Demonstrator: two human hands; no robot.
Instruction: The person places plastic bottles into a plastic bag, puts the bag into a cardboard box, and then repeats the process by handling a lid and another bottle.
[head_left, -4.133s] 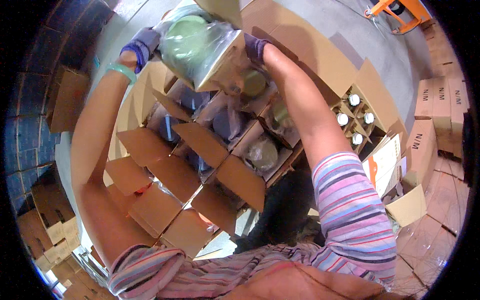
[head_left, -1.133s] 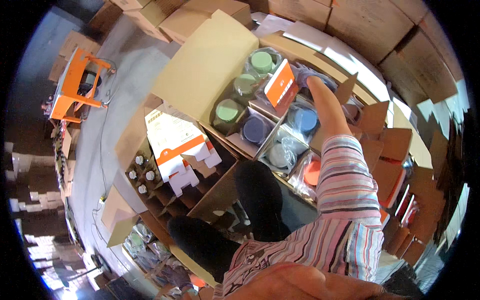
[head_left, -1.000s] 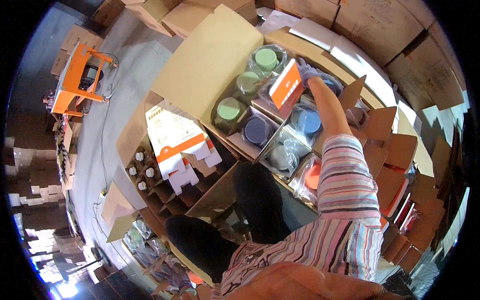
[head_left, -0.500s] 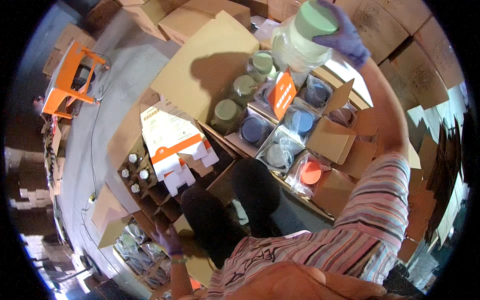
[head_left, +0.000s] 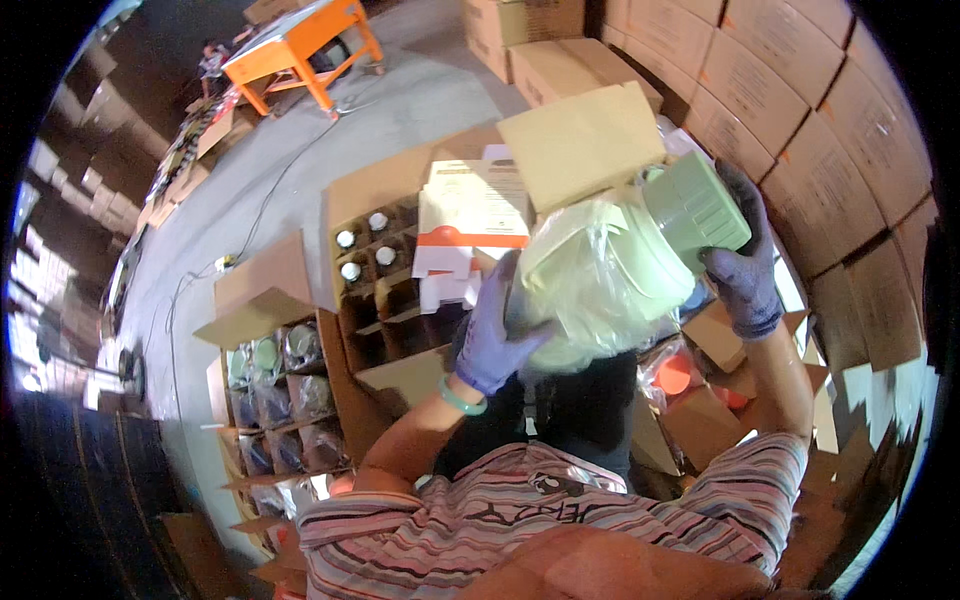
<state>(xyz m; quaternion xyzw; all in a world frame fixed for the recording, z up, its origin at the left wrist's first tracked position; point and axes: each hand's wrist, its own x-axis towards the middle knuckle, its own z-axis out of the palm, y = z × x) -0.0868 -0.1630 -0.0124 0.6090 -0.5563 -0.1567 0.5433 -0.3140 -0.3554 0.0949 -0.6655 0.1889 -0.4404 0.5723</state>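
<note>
On the left, bear the weight low with the purple-gloved left hand, spread wide around the wrinkled, clear plastic bag. Mostly inside, find a rounded, smooth, pale-green plastic jug, held tilted between both hands above the black-trousered legs. On the right, steady its ribbed, cylindrical green cap with the purple-gloved right hand, clasped around the end; squeeze evenly against slipping film.

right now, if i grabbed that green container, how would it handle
The green container looks stiff-walled, so it probably won't flex much. Its loose, wrinkled plastic wrap may slip in a grip. Being rounded, it could roll if laid down.
</note>
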